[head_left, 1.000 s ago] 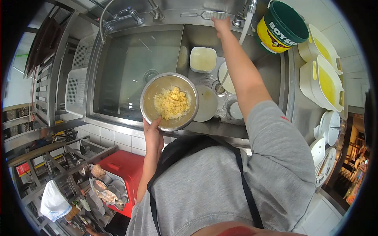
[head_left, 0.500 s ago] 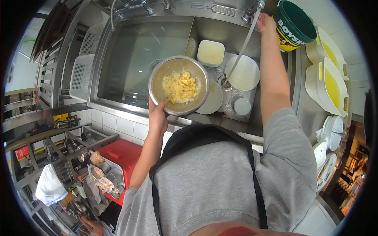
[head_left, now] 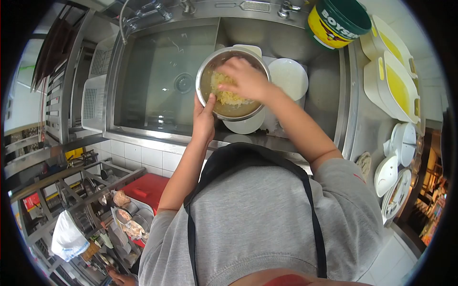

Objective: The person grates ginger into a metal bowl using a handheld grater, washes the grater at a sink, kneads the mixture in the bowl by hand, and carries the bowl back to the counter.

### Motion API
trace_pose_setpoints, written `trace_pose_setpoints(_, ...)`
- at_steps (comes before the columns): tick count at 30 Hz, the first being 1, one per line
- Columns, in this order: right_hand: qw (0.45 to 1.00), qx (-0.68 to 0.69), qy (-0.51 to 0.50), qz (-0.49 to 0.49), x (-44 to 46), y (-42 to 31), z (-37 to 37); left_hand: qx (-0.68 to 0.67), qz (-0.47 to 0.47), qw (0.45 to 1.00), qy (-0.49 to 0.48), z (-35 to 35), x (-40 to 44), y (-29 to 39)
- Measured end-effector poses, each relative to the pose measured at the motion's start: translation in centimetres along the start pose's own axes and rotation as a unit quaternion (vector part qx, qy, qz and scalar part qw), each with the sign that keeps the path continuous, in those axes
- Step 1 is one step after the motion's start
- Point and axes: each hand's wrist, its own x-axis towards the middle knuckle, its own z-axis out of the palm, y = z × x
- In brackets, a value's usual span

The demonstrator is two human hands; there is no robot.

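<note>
Gripping a metal bowl at its 7 o'clock rim, the left hand lays its thumb over the edge. The bowl is held above the sink, with yellow and white food inside. The right hand, its arm coming in from 4 o'clock, has its fingers spread over the food; it is blurred, so whether it touches or grips any, I cannot tell.

Taking the bowl as the clock's centre, a white tub shows partly at 1 o'clock, a white plate at 6, and a round plate at 3. Water stands in the sink's 9 o'clock side, with white baskets beyond.

Farther out, a grater lies between 12 and 1, a tap at 1, and a green and yellow bucket at 2. On the metal desk are 2 cream tubs at 3 and white dishes at 4. At 7 o'clock, round tins sit beside a red box.
</note>
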Motion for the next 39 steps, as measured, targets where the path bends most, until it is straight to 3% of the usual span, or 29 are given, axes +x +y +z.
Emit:
trace_pose_setpoints(2,0.99,-0.137,-0.029,-0.015,-0.8,-0.5,1.5,-0.007,0.006,1.0,-0.022,0.5,0.7,-0.6)
trace_pose_setpoints(3,0.99,-0.136,-0.028,-0.011,-1.3,0.1,0.9,-0.003,-0.007,1.0,-0.008,1.1,1.2,-0.7)
trace_pose_setpoints(5,0.959,-0.133,-0.247,-0.028,-2.4,1.4,-0.7,0.003,-0.022,1.0,0.006,2.2,1.9,-1.1)
trace_pose_setpoints(6,0.957,-0.149,-0.25,-0.021,-3.0,1.7,-1.6,0.003,-0.027,1.0,0.006,2.6,1.9,-1.3)
trace_pose_setpoints(7,0.957,-0.15,-0.248,-0.021,-3.7,1.5,-2.1,0.002,-0.03,1.0,0.005,2.3,1.7,-1.6)
trace_pose_setpoints(10,0.98,-0.166,-0.041,0.106,-5.0,1.0,-3.5,0.01,-0.032,0.999,0.005,2.7,1.5,-1.7)
trace_pose_setpoints(11,0.979,-0.167,-0.04,0.108,-5.6,1.1,-3.1,0.018,-0.032,0.999,0.007,2.9,1.4,-1.9)
trace_pose_setpoints(13,0.965,-0.146,-0.046,0.215,-6.5,1.5,-1.9,0.022,-0.023,0.999,0.008,3.2,1.4,-2.8)
trace_pose_setpoints(17,0.974,-0.04,-0.134,0.18,-6.8,1.9,-2.1,0.028,0.006,1.0,0.008,3.9,1.6,-4.0)
trace_pose_setpoints(20,0.985,-0.029,-0.002,0.168,-5.5,3.8,-3.0,0.028,-0.049,0.998,0.008,4.4,0.9,-2.8)
trace_pose_setpoints(23,0.989,-0.073,-0.008,0.132,-4.9,4.8,-1.2,0.034,-0.034,0.999,-0.025,4.6,1.0,-3.8)
trace_pose_setpoints(27,0.993,-0.061,-0.092,-0.043,-6.4,4.0,-1.4,0.068,0.023,0.997,-0.035,4.4,2.2,-4.7)
trace_pose_setpoints(28,0.988,-0.122,-0.057,-0.074,-7.1,3.4,-2.3,0.069,0.022,0.997,-0.033,5.0,2.2,-4.2)
trace_pose_setpoints(30,0.98,-0.159,-0.106,-0.058,-7.3,3.9,-3.7,0.018,-0.058,0.998,0.01,5.9,1.9,-2.8)
trace_pose_setpoints(32,0.968,-0.196,-0.152,-0.039,-7.1,5.1,-4.6,0.03,-0.033,0.999,0.002,5.7,2.2,-3.7)
trace_pose_setpoints(35,0.972,-0.218,-0.08,-0.023,-6.3,6.4,-5.3,0.047,-0.013,0.999,-0.009,6.2,2.8,-4.1)
trace_pose_setpoints(37,0.992,-0.066,0.06,0.089,-6.0,5.6,-5.0,0.049,-0.02,0.999,-0.009,6.4,2.7,-4.0)
trace_pose_setpoints(39,0.991,-0.108,0.027,0.071,-6.4,5.4,-3.8,0.031,-0.032,0.999,-0.013,7.1,2.6,-4.0)
